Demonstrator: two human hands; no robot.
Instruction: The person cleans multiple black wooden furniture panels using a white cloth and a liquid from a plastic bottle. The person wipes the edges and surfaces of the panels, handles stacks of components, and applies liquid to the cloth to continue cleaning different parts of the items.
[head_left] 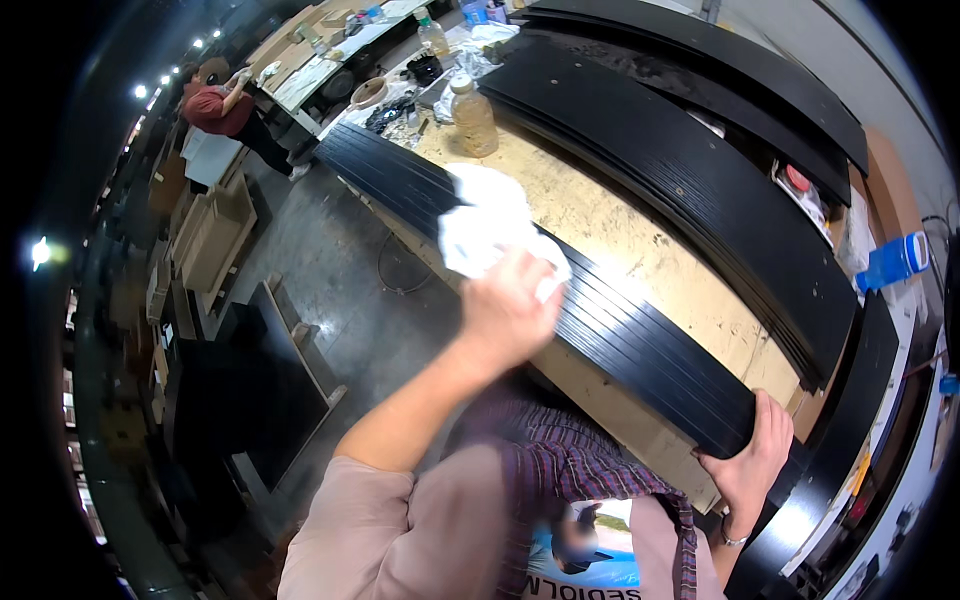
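Observation:
A bunched white cloth (486, 215) is pressed to the top of a long black grooved board (640, 335) by my left hand (512, 305), its fingers closed on the cloth. The board lies along the near edge of a pale worktable (600, 215), from far left to near right. At the board's near right end, my right hand (755, 450) grips the corner, fingers on top and thumb at the near side. Part of the board's grooved face is hidden under the cloth and my left hand.
Stacked black boards (660, 160) lie along the table's far side. A bottle of brownish liquid (473, 118) stands beyond the cloth, near a roll of tape (369, 93). At right is a blue bottle (893, 262). Another person (222, 105) stands at a far-left bench.

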